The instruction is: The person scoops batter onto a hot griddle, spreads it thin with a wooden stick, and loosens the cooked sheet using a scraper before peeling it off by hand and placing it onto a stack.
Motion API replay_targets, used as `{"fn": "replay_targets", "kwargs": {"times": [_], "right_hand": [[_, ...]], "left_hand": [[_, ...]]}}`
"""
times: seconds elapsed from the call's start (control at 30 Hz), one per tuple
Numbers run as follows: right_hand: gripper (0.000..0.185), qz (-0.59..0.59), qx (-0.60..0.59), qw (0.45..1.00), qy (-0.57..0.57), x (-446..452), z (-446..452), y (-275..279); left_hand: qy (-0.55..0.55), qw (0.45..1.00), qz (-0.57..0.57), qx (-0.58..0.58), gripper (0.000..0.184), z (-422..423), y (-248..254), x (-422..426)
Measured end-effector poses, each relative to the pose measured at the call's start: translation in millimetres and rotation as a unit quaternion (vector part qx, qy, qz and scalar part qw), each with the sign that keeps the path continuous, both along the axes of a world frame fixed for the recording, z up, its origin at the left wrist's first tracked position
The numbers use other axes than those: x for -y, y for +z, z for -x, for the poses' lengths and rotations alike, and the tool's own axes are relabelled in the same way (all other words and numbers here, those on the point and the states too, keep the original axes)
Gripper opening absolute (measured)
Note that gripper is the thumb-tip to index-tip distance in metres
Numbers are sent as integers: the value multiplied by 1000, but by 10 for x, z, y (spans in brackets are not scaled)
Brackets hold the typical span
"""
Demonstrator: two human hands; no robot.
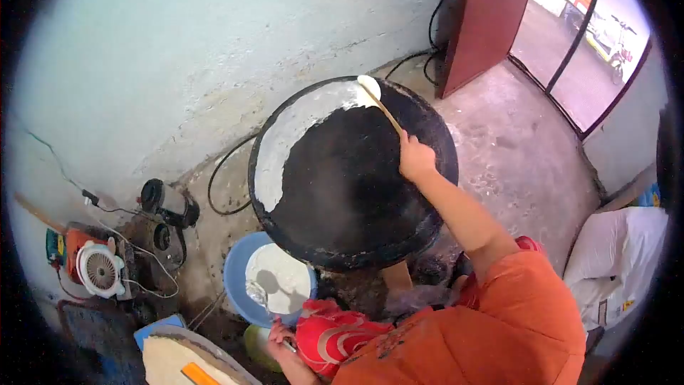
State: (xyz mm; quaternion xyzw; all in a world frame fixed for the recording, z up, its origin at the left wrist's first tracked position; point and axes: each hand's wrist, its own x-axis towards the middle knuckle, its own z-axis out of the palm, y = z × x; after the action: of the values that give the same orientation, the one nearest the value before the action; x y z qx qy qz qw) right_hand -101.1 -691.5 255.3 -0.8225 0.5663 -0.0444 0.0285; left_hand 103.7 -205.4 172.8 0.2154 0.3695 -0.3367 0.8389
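A large round black griddle (349, 185) stands in the middle, with a pale band of batter (269, 157) along its left and upper rim. My right hand (417, 157) grips a wooden stick (385, 110) whose far end reaches a white lump of batter (369, 88) at the top rim. Below the griddle at the left, a blue basin (236, 278) holds white batter (281, 278). My left hand (281, 339) is closed on a handle at the basin's near edge; the tool's other end lies in the batter.
A small white fan (100, 269) and a dark appliance (169, 201) with cords are at the left. A round pale board (178, 363) lies at the lower left. White sacks (616, 257) sit at the right, below an open doorway with a red door (488, 18).
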Motion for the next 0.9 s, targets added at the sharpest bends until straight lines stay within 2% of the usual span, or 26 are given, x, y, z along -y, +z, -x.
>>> {"fn": "replay_targets", "kwargs": {"times": [0.03,0.07,0.1,0.13,0.17,0.2,0.23,0.3,0.33,0.37,0.43,0.5,0.57,0.6,0.7,0.73,0.8,0.83,0.87,0.9], "right_hand": [[49,-48,11,999,-18,-227,126,274],[48,-80,58,995,-30,-334,224,246],[48,-113,106,987,-40,-382,333,209],[48,-116,107,987,-41,-371,425,175],[45,-111,223,968,26,-350,532,125],[41,-102,336,932,92,-314,626,74],[41,-102,339,931,90,-193,688,-11],[35,-82,421,896,117,236,730,-222],[35,-79,413,904,79,414,742,-262],[36,-76,404,910,42,595,750,-316],[40,-85,367,926,-31,986,732,-511],[40,-83,328,941,-8,1061,711,-510],[39,-279,414,866,-44,965,575,-375],[37,-340,448,827,-31,799,602,-152],[35,-307,455,835,-43,925,796,-241],[34,-253,461,848,-72,1026,764,-396],[33,-267,477,836,-54,1049,621,-649],[33,-277,493,824,-31,1021,480,-648],[31,-301,417,857,-44,753,448,-164],[31,-302,416,857,-43,819,496,-262]], "left_hand": [[-44,997,3,57,27,-73,-75,-103],[-83,990,3,117,26,-145,-146,-207],[-84,989,2,118,26,-159,-88,-190],[-64,991,75,95,27,-150,68,-144],[-44,986,147,72,27,-126,244,-96],[6,979,203,-4,28,-56,537,28],[4,979,202,-1,28,-25,737,80],[18,985,170,-5,29,11,980,140],[-49,979,144,134,32,-157,617,-89],[-49,979,145,137,32,-115,716,-46],[-31,975,216,32,33,28,1074,99],[-18,979,201,31,34,149,1250,161],[-13,981,195,11,34,267,1397,286],[9,987,161,19,34,299,1404,324],[-8,987,161,23,32,277,1265,335],[-19,986,163,22,31,277,1218,354],[-23,988,154,4,31,245,1187,366],[-24,988,150,-14,31,235,1189,386],[-29,988,150,-7,31,242,1215,409],[-28,988,149,-7,31,241,1213,406]]}}
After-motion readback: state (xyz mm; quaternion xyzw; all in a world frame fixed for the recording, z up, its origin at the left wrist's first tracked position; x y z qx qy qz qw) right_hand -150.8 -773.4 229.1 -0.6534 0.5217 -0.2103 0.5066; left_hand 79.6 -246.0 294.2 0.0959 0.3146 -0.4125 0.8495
